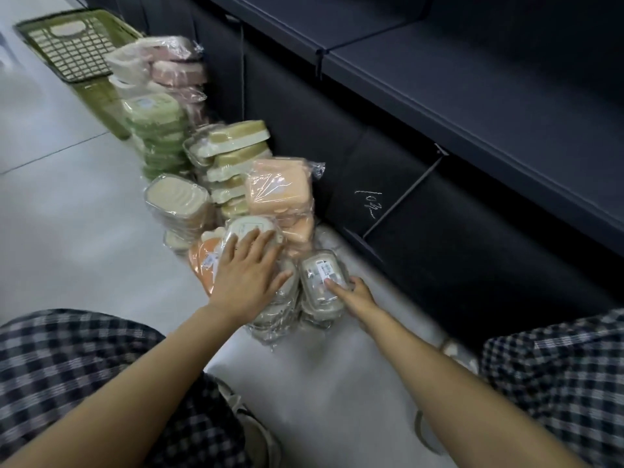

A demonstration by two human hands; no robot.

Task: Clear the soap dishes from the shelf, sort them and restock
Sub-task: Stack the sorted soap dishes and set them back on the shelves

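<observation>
While the shelf above stands bare, the soap dishes sit sorted by colour in wrapped stacks on the floor against its dark base, and from the head camera I watch both hands work the nearest ones. The left hand lies flat, fingers straight and spread, pressing on a white dish atop a low pile. The right hand curls round the near end of a grey dish, thumb on its label, at the top of a short grey stack.

I judge the risk to be in the wrapping: the film looks slick, and a lift of the grey dish could drag the one under it and spill that stack. The peach stack just behind leans and touches its neighbours; a nudge from the left wrist could topple it into the olive stack. Motion blur hides the far green stack, so I cannot judge its footing.
</observation>
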